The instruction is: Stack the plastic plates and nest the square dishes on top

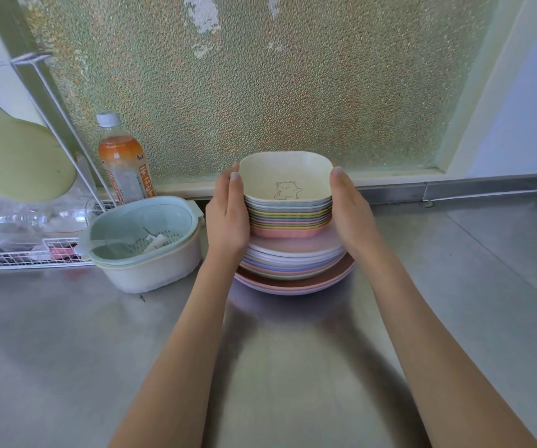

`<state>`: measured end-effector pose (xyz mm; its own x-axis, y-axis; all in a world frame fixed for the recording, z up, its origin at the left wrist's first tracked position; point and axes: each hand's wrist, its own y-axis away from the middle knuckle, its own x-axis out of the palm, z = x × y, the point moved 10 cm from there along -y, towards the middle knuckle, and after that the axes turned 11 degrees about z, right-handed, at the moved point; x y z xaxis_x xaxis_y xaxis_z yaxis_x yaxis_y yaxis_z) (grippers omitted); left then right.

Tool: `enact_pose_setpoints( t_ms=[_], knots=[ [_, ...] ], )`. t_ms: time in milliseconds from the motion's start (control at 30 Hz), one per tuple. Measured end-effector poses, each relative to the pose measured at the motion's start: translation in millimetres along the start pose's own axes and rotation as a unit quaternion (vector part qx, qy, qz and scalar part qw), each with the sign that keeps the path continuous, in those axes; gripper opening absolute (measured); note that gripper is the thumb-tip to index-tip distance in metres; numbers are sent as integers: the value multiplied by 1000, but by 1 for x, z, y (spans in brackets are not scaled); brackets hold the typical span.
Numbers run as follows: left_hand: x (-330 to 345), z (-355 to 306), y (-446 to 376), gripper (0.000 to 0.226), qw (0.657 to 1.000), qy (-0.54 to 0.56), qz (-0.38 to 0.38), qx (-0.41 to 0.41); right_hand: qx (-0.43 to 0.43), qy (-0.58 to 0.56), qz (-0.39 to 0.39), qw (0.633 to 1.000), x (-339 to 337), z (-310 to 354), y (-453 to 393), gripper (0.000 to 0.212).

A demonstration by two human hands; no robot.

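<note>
A stack of round pastel plastic plates (294,270) rests on the steel counter, pink ones at the bottom. On top sits a nested pile of square dishes (288,215); the uppermost is cream with a bear drawing (286,179). My left hand (228,215) presses flat against the left side of the square pile. My right hand (352,211) presses against its right side. Both hands clasp the pile between them, fingers pointing away from me.
A mint colander bowl (144,240) stands left of the plates. Behind it is an orange drink bottle (125,163). A white wire rack (34,250) and a hanging green board (18,160) are at far left. A frosted window lies behind.
</note>
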<state>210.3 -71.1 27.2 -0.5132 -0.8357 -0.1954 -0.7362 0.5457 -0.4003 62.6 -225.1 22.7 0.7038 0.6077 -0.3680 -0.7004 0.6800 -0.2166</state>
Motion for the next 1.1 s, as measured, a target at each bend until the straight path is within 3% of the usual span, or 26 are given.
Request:
enact_pose_setpoints(
  t_ms=[267,467,1000,1100],
  knots=[
    [0,-3,1,39,1000,-18,6,19,-65,-6,-3,998,0,10,-1,45],
    [7,5,-1,43,1000,-9,26,2,-37,51,2,998,-1,-1,-3,45],
    [8,7,0,50,999,-2,50,14,-16,22,-5,1000,-1,-10,-3,52],
    [-9,-20,-7,50,997,31,14,69,-32,-10,-34,999,-17,4,-7,56]
  ],
)
